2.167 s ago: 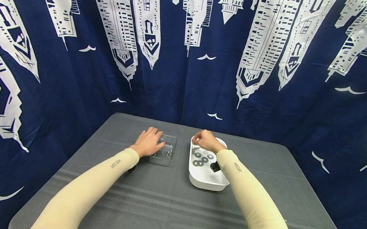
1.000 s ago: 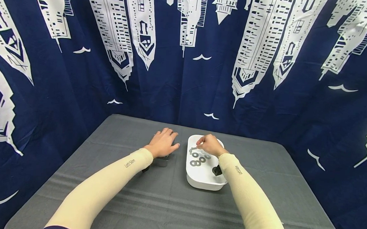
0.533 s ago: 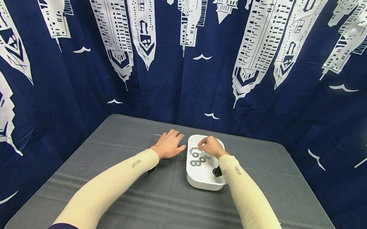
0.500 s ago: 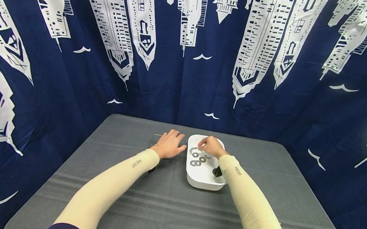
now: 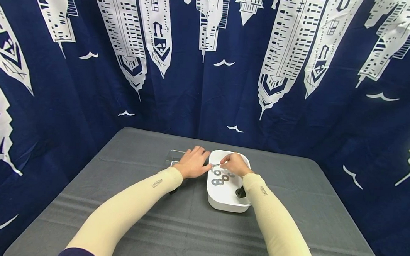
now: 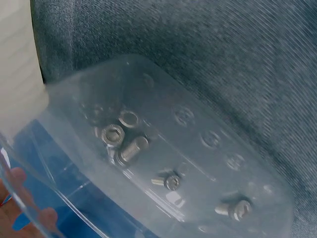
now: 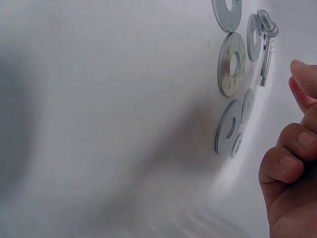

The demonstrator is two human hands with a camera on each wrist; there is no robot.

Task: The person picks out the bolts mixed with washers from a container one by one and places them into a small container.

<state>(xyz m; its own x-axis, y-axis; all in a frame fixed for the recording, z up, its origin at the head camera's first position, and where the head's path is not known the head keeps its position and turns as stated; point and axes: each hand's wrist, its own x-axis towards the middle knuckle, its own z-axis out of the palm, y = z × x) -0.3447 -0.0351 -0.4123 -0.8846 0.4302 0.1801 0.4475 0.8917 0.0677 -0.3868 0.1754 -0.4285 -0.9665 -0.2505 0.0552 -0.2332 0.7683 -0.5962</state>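
Note:
My left hand (image 5: pixel 195 162) reaches over the left rim of a white tray (image 5: pixel 227 203), fingers extended and thumb toward the bolts inside. Over the tray hovers my right hand (image 5: pixel 236 164), thumb and fingers curled close together. Whether something small sits between its fingertips is hidden. Just left of those fingertips lie a long thin bolt (image 7: pixel 266 64) and a shorter bolt (image 7: pixel 268 23). Several flat washers (image 7: pixel 231 64) are spread on the tray floor. Partly behind my left hand stands a clear plastic box (image 5: pixel 174 155), holding several socket-head screws (image 6: pixel 113 135).
A grey cloth-covered table (image 5: pixel 134 217) carries both containers. Its back edge meets a dark blue curtain (image 5: pixel 178 115) printed with white buildings. The tray's raised walls surround the washers.
My left hand has travelled rightward from over the clear box to the tray's left rim. My right hand has come slightly nearer from the tray's far left corner and now barely moves.

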